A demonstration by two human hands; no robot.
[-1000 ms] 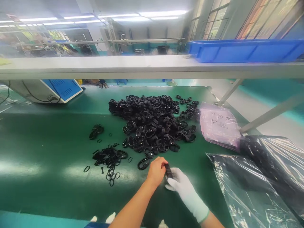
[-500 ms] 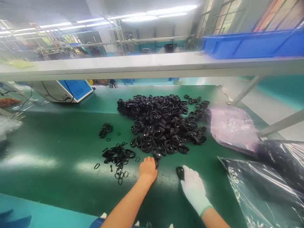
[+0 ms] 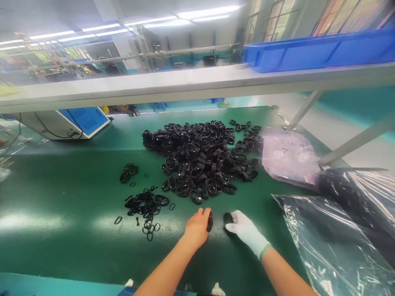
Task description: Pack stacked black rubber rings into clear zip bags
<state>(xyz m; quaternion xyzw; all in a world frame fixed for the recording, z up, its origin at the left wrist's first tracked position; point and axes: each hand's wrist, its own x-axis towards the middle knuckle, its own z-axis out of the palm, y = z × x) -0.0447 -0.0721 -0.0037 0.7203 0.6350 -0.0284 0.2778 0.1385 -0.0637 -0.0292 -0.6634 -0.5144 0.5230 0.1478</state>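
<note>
My bare left hand is closed on a coiled black cable, held on edge just above or on the green table. A short gap to the right, my right hand in a white glove grips another coiled black cable between thumb and fingers. Beyond both hands lies a large heap of coiled black cables. Left of my left hand is a small pile of black bands, with one coiled cable at its right edge.
Clear plastic bags cover the right side, with a pink bag behind them. A white shelf spans the bench and bears a blue bin. A blue-and-grey machine stands far left on the green table.
My hands parted from one shared cable coil, which stayed in the gloved right. My left hand picked up another coil in front of the heap and brought it toward the right hand.
</note>
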